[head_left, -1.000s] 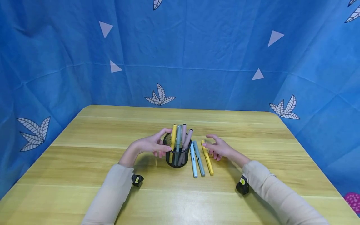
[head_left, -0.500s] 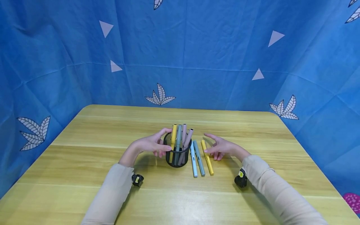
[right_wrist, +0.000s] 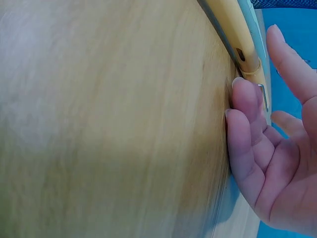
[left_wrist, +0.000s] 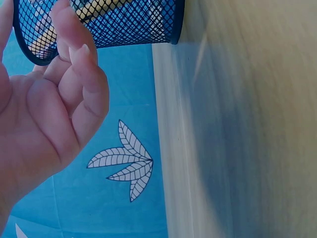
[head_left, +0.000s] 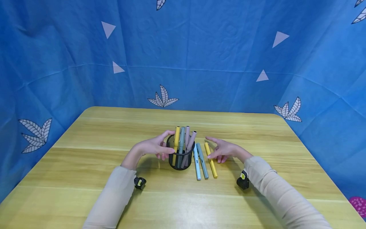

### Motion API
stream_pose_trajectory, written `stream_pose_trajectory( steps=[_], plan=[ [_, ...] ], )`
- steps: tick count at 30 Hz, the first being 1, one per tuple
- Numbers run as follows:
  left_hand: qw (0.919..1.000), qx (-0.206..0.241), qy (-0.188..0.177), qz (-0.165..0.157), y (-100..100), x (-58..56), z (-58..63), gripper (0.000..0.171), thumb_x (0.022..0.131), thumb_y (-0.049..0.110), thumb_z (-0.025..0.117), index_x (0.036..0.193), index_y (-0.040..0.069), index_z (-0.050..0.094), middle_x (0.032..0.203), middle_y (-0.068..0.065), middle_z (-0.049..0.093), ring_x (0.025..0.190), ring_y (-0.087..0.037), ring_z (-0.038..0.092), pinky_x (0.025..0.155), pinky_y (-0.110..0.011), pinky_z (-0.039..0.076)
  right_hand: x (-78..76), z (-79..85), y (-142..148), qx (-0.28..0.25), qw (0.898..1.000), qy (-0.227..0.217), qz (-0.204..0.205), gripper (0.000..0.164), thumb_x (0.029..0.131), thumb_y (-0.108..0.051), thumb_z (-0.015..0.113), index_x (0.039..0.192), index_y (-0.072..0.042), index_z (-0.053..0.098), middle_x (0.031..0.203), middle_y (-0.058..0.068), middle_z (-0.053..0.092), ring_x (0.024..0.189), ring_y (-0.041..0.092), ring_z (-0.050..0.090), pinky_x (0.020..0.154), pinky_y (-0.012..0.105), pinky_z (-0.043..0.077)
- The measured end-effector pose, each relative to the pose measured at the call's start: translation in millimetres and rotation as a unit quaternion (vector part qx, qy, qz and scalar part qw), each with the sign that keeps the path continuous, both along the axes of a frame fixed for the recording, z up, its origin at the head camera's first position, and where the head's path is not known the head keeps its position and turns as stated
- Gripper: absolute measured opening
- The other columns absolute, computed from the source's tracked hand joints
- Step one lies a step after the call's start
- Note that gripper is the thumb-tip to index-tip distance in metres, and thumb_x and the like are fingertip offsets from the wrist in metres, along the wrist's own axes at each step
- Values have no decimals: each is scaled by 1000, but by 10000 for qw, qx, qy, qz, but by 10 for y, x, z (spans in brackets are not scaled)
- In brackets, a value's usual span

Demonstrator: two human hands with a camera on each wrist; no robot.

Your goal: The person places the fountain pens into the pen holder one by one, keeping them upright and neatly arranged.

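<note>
My left hand (head_left: 154, 147) holds a black mesh pen cup (left_wrist: 143, 29) by its left side, thumb across the front of the rim. Upright in the cup stand a yellow pen (head_left: 177, 137), a blue-grey pen (head_left: 181, 137) and two light purple pens (head_left: 191, 140). To its right a light blue pen (head_left: 197, 166), a blue-grey pen (head_left: 203, 166) and another yellow pen (head_left: 213, 168) lie side by side. Over that last pen's upper part hovers my right hand (head_left: 224, 150), thumb and index finger spread. In the right wrist view, fingertips are close beside the yellow pen (right_wrist: 232, 25).
All of this is on a wooden table (head_left: 114, 121) with light streaks. A blue curtain (head_left: 217, 57) with white leaf and triangle prints hangs behind the table and along its sides. Each wrist carries a small black camera (head_left: 139, 183).
My right hand has shifted slightly left over the yellow pen, and its index finger has straightened. The left hand and the pen cup stay where they were.
</note>
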State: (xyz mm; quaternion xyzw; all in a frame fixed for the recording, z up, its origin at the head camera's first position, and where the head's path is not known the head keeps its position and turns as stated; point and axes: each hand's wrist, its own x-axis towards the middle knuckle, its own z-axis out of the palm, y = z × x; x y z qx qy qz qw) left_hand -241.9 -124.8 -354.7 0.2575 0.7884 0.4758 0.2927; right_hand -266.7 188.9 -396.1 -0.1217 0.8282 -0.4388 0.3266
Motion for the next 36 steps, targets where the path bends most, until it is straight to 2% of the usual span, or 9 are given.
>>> stream_pose_trajectory(
  steps=[11, 19, 23, 29, 36],
  plan=[
    [10000, -42, 45, 7, -6, -6, -11, 75, 87, 28, 59, 140, 21, 8, 74, -21, 59, 63, -25, 58, 59, -41, 47, 28, -1, -65, 462, 9985, 269, -93, 96, 76, -20, 73, 145, -20, 6, 56, 8, 53, 40, 14, 49, 41, 26, 44],
    [10000, -7, 23, 17, -8, -15, -27, 74, 87, 27, 59, 140, 21, 8, 74, -22, 59, 62, -25, 58, 59, -42, 47, 41, 2, -104, 768, 9955, 518, -185, 91, 73, -21, 75, 143, -14, 17, 62, 11, 56, 41, 14, 50, 43, 28, 46],
    [10000, 10, 8, 10, -12, -12, -25, 75, 87, 27, 60, 140, 21, 8, 75, -24, 58, 63, -26, 58, 58, -40, 47, 40, 26, -109, 750, 9959, 441, -248, 89, 73, -18, 75, 143, -13, 19, 66, 13, 56, 43, 14, 51, 44, 28, 47],
    [10000, 70, -3, -29, -8, -5, -18, 76, 86, 27, 60, 140, 20, 8, 75, -27, 57, 63, -30, 57, 56, -38, 47, 38, 46, -113, 484, 9979, 82, -434, 86, 74, -10, 73, 142, -12, 20, 72, 15, 56, 47, 16, 54, 49, 30, 50],
    [9999, 101, -8, -47, -12, -1, -22, 75, 86, 26, 60, 140, 20, 8, 75, -29, 56, 61, -26, 56, 55, -36, 46, 47, 26, -122, 366, 9976, 106, -585, 74, 73, -4, 73, 134, -8, 31, 64, 14, 57, 46, 17, 54, 47, 31, 50]
  ],
)
